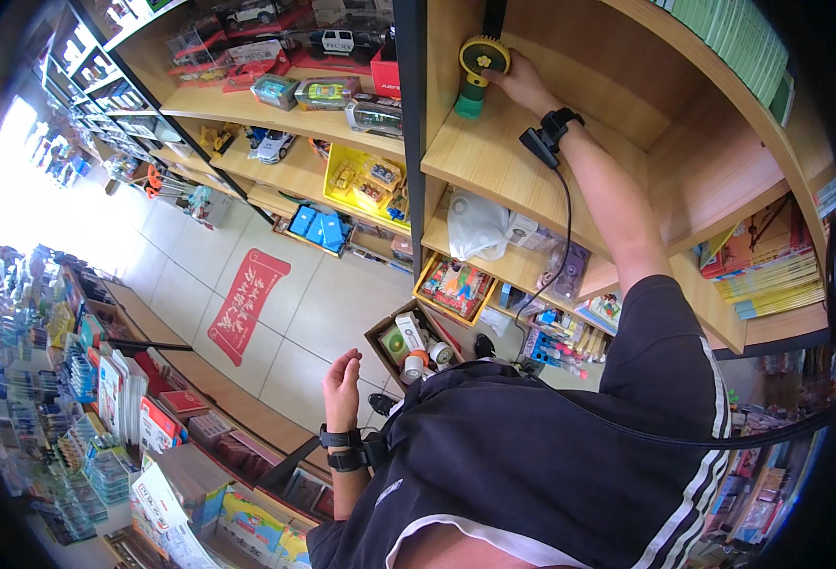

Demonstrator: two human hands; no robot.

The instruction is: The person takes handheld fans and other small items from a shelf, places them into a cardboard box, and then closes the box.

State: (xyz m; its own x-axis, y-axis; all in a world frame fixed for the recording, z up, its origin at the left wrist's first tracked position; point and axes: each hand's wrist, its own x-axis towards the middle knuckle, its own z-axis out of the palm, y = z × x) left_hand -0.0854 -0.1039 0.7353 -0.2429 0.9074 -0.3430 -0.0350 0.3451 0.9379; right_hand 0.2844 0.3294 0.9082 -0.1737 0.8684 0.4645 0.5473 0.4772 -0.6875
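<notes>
My right hand (521, 80) reaches into a wooden shelf bay. Its fingers are on the round head of a small handheld fan (485, 60), yellow with a dark grille and a flower-shaped centre. The fan stands upright on its green base (469, 105) on the wooden shelf board (503, 149), near the left side panel. Low in front of my body hangs my left hand (343, 390), relaxed and holding nothing, over the tiled floor. A black strap with a cabled device (540, 146) sits on my right wrist.
A cardboard box (382, 341) of boxed goods and round containers stands on the floor by my feet. Beneath the bay are a white plastic bag (475, 224) and a tray (425, 267). Toy cars (329, 91) fill the left shelves. The cable (566, 242) hangs below my right arm.
</notes>
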